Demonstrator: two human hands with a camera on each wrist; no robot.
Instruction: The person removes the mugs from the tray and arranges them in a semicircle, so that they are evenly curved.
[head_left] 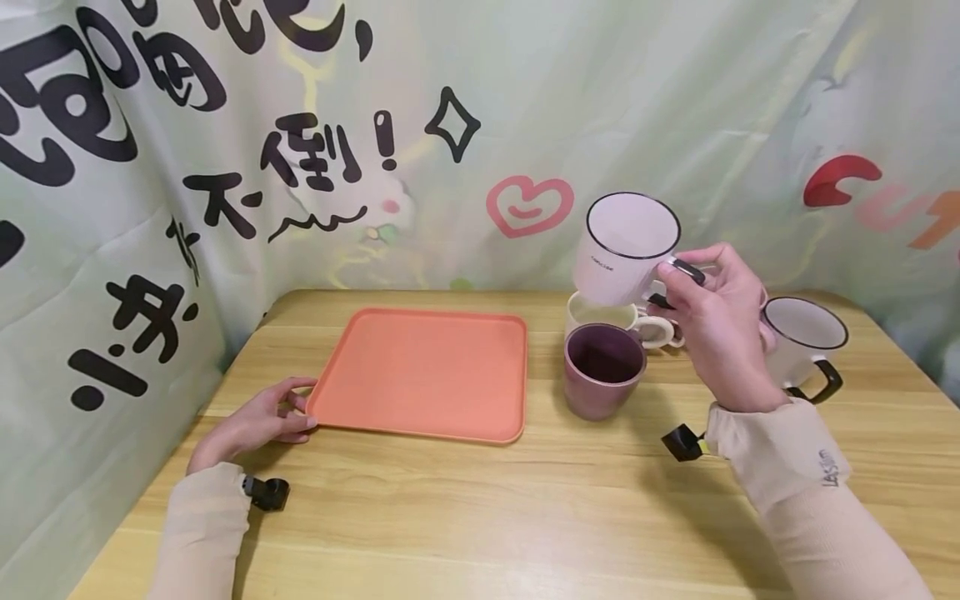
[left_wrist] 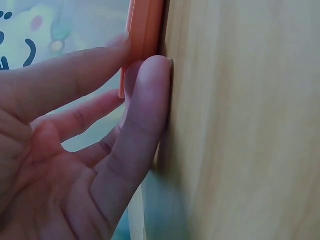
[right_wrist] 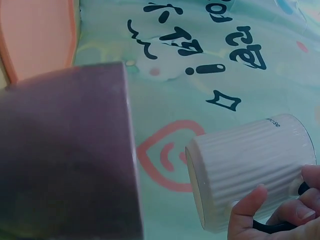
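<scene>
My right hand [head_left: 723,325] grips the black handle of a white mug [head_left: 633,229], which has a dark rim and small lettering. Held up off the table, this mug hangs over a cream mug [head_left: 581,315] and behind a purple cup [head_left: 600,387]. In the right wrist view its ribbed side [right_wrist: 250,170] shows, with the fingers at the handle. At the near left corner of an orange tray [head_left: 427,375], my left hand [head_left: 258,421] pinches the rim between thumb and fingers. The tray lies flat with nothing on it.
Beyond the right wrist stands another white mug [head_left: 806,337] with a black handle, partly hidden by the hand. A further light handle shows beside the cream mug. A printed curtain [head_left: 420,200] hangs along the back of the wooden table [head_left: 480,517].
</scene>
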